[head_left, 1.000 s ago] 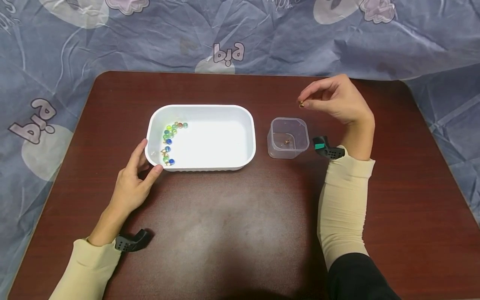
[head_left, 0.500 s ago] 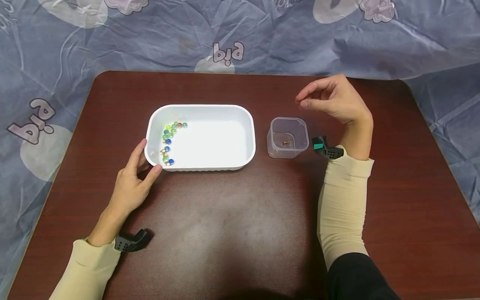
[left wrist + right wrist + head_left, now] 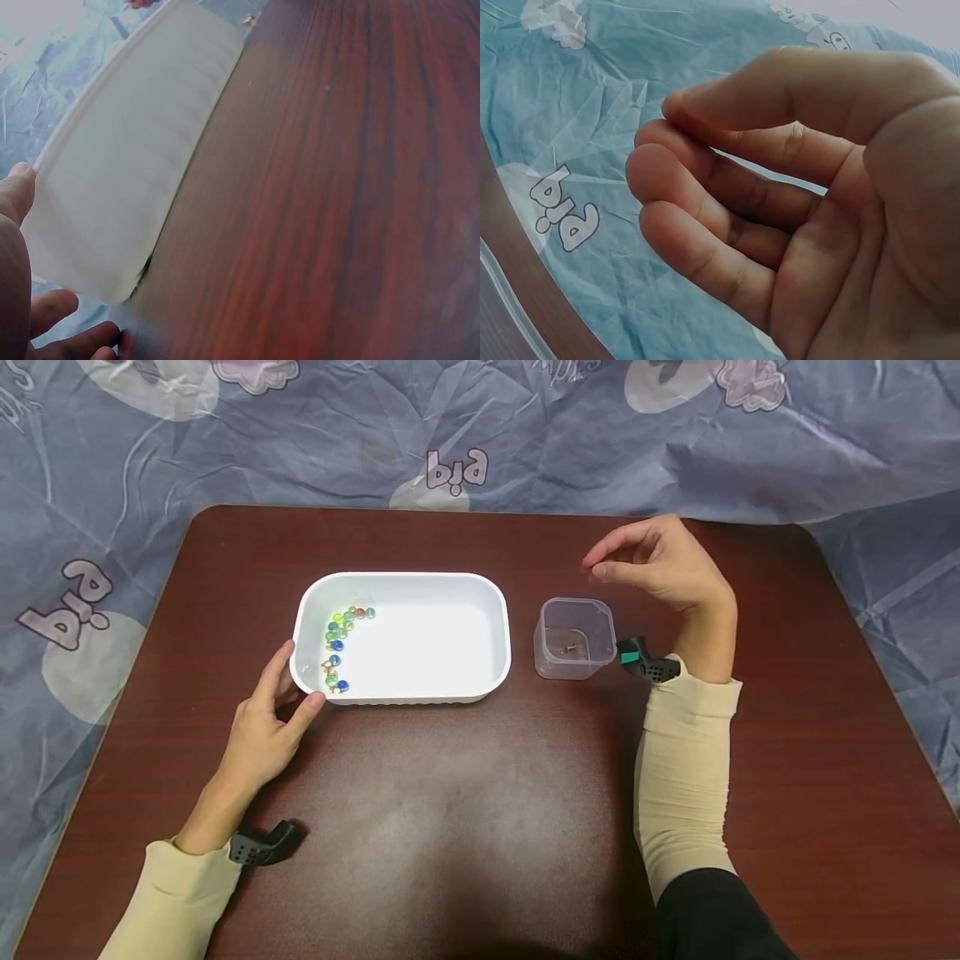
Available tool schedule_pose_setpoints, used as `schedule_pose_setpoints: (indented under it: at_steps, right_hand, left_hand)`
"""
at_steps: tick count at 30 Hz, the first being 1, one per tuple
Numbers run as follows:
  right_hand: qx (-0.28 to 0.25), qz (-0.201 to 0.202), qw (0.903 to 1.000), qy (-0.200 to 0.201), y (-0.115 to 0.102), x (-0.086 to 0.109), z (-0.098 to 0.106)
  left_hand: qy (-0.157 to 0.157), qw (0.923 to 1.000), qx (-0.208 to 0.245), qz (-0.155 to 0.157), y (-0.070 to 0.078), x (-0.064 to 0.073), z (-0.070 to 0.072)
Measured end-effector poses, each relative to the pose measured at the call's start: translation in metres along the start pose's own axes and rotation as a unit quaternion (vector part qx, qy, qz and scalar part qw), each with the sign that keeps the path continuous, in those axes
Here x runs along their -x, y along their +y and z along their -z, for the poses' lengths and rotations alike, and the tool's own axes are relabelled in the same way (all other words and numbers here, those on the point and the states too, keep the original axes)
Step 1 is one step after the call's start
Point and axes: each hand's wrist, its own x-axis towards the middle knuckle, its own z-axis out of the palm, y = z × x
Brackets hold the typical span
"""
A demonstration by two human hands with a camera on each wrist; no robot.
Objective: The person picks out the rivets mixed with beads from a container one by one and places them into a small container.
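Gold bits (image 3: 572, 648) lie in the clear box (image 3: 576, 669), apart from and below the right hand (image 3: 667, 564) on my head feed, its bent fingers meeting the thumb around nothing I can see, while the left hand (image 3: 258, 731) rests relaxed fingers against the corner of the white tray (image 3: 442, 635). Upside-down lettering (image 3: 456, 472) on the cloth (image 3: 562, 452) looks to me like "pig". Only my left-wrist feed plainly shows the tray's outer wall, only the head view the glass beads (image 3: 337, 645) inside
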Motion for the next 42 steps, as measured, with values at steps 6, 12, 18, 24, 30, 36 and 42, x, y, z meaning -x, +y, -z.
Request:
schedule_pose_setpoints:
  at_steps: [6,12,18,24,30,36,42]
  right_hand:
    - [-0.006,0.001,1.0000,-0.003,-0.002,-0.002,-0.003]
    - [0.028,0.001,0.9995,-0.013,-0.005,-0.007,-0.012]
    - [0.034,0.008,0.9992,-0.020,-0.007,-0.011,-0.020]
    - [0.036,0.011,0.9989,-0.028,-0.011,-0.018,-0.029]
    - [0.018,0.021,0.9979,-0.059,-0.017,-0.031,-0.045]
    - [0.016,0.023,0.9966,-0.078,-0.017,-0.040,-0.057]
    - [0.030,0.027,0.9962,-0.077,-0.022,-0.051,-0.069]
  left_hand:
    - [0.001,1.0000,0.003,-0.004,0.000,-0.001,-0.001]
    - [0.003,1.0000,-0.002,-0.002,0.000,0.000,-0.001]
    - [-0.001,1.0000,-0.006,0.004,0.002,0.000,0.000]
    - [-0.002,1.0000,-0.002,0.006,0.003,0.000,0.001]
    - [0.002,1.0000,-0.003,0.007,0.000,0.000,0.001]
    - [-0.004,1.0000,-0.006,0.004,0.000,-0.002,0.000]
    - [-0.004,0.9999,-0.012,0.003,0.000,-0.001,0.001]
